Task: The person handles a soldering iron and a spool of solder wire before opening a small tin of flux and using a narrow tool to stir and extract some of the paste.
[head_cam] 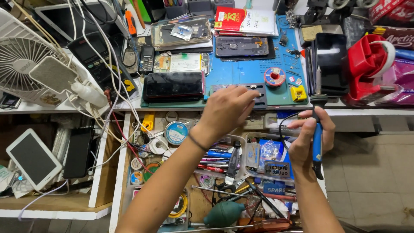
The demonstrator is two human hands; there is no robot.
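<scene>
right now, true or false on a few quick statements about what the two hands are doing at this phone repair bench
1. The right hand holds a blue-handled soldering iron with its tip pointing up. True.
2. The left hand grips a pair of scissors. False: it reaches over the edge of the blue work mat, with its fingers at a small dark part there.
3. A white fan stands at the left end of the bench. True.
4. The drawer under the hands holds nothing. False: the open drawer is crowded with tape rolls, tools and small bags.
5. A red tape dispenser stands at the right. True.
</scene>
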